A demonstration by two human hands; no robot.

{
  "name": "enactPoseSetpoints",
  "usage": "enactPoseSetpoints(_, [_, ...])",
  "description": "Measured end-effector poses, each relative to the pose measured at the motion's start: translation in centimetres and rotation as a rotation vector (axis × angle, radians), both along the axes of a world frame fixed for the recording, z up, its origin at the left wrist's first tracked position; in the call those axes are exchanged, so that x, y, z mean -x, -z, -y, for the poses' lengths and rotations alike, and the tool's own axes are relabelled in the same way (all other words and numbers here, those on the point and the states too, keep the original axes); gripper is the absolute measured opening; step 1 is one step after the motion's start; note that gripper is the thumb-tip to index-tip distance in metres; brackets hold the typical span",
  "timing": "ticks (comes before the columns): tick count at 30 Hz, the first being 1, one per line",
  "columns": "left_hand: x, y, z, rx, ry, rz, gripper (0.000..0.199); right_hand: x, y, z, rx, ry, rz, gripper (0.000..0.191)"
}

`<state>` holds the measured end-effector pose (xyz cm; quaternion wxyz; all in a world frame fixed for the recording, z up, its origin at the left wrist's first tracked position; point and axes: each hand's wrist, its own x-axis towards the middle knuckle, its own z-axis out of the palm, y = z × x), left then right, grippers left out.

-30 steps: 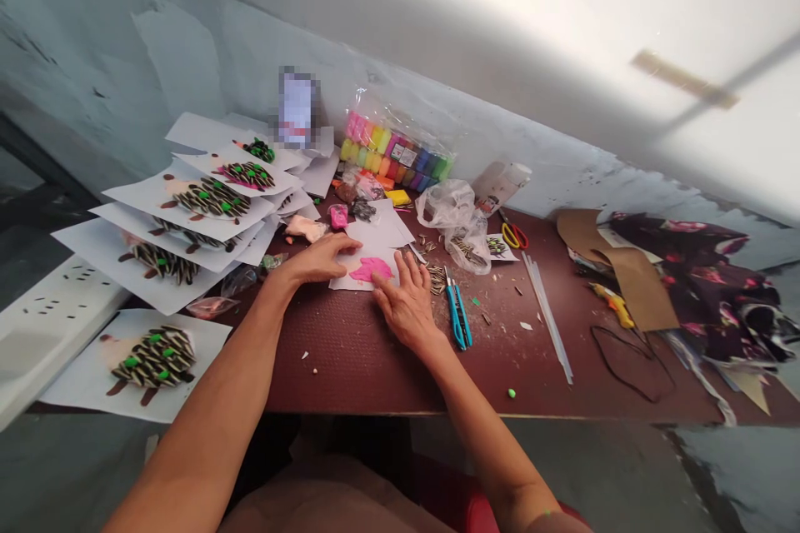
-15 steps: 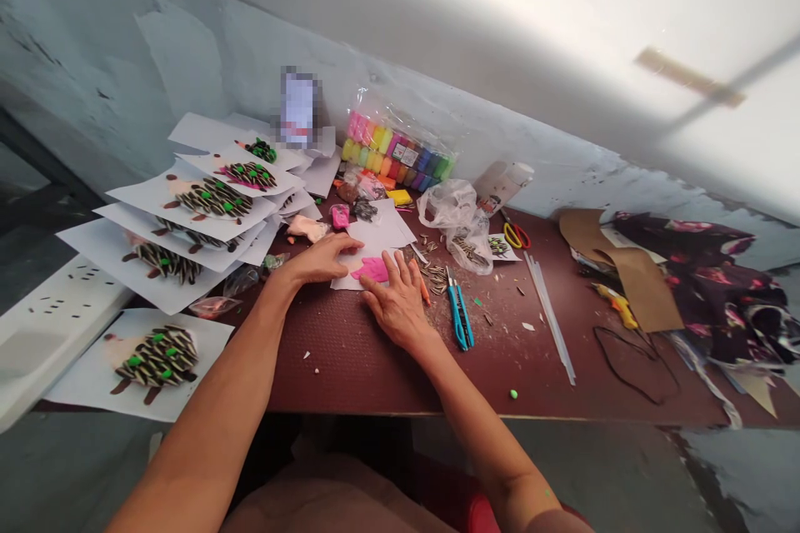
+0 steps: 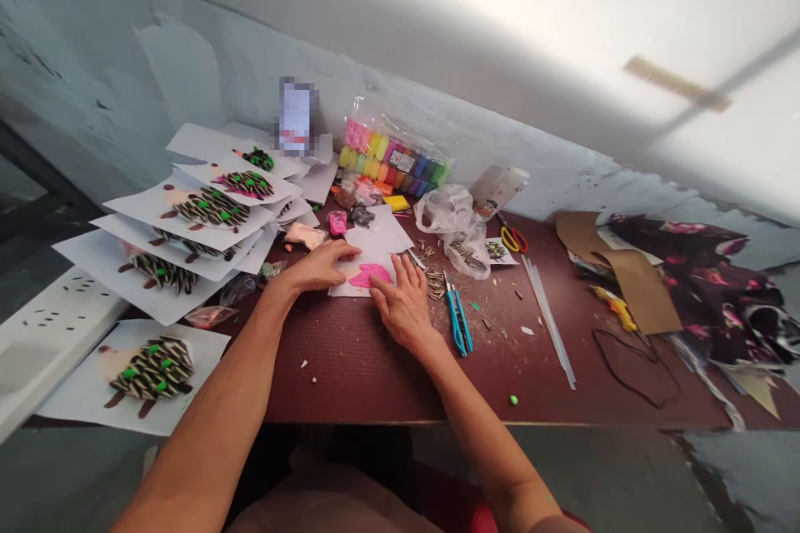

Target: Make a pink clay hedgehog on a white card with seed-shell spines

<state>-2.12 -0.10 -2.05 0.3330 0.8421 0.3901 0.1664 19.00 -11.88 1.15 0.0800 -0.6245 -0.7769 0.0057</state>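
Note:
A flat pink patch of modelling clay (image 3: pixel 368 274) lies on a small white sheet of paper (image 3: pixel 342 290) in front of me. My left hand (image 3: pixel 320 265) rests at the paper's left edge, fingers stretched out and holding nothing. On the other side, my right hand (image 3: pixel 403 300) lies with its fingers apart, the fingertips touching the right edge of the pink clay. Sunflower seeds (image 3: pixel 436 283) are scattered just beyond the right hand. A blue utility knife (image 3: pixel 459 318) lies to the right of that hand, near the seeds.
Sheets with seed hedgehogs (image 3: pixel 216 206) are piled at left, beside a white power strip (image 3: pixel 68 308). Behind stand a pack of coloured clay (image 3: pixel 393 158) and a plastic bag (image 3: pixel 459 221). To the right lie scissors (image 3: pixel 514 238), clear glue sticks (image 3: pixel 550 321) and a yellow glue gun (image 3: pixel 616 308).
My right hand has shifted slightly right, baring more of the pink clay, which looks broader now. The left hand stays at the paper's edge. The view has tilted slightly.

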Motion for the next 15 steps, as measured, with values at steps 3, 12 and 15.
enactPoseSetpoints(3, [0.0, 0.1, 0.1, -0.008, -0.004, -0.003, 0.065, 0.2, -0.3, -0.9, -0.014, 0.018, 0.0, 0.038])
enactPoseSetpoints(12, [-0.2, 0.0, 0.6, -0.041, -0.018, 0.009, 0.065, 0.1, -0.1, -2.3, -0.002, -0.026, -0.018, 0.032])
enactPoseSetpoints(15, [-0.2, -0.1, 0.6, -0.036, -0.019, 0.002, 0.065, 0.1, -0.2, -2.5, 0.007, -0.071, -0.025, 0.031])
